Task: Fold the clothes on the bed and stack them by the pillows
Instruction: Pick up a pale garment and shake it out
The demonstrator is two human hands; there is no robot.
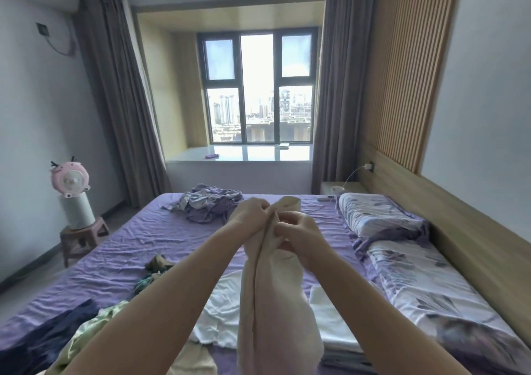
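I hold a cream garment up above the bed; it hangs down long and bunched. My left hand and my right hand both pinch its top edge, close together. On the purple sheet below lie a white garment, a pale green one, a dark navy one and a small olive and teal heap. A folded white piece rests on a grey one beside the floral pillows.
A crumpled purple and white bundle sits at the far end of the bed. The wooden headboard runs along the right. A pink fan on a stool stands left of the bed. A nightstand is at the far right corner.
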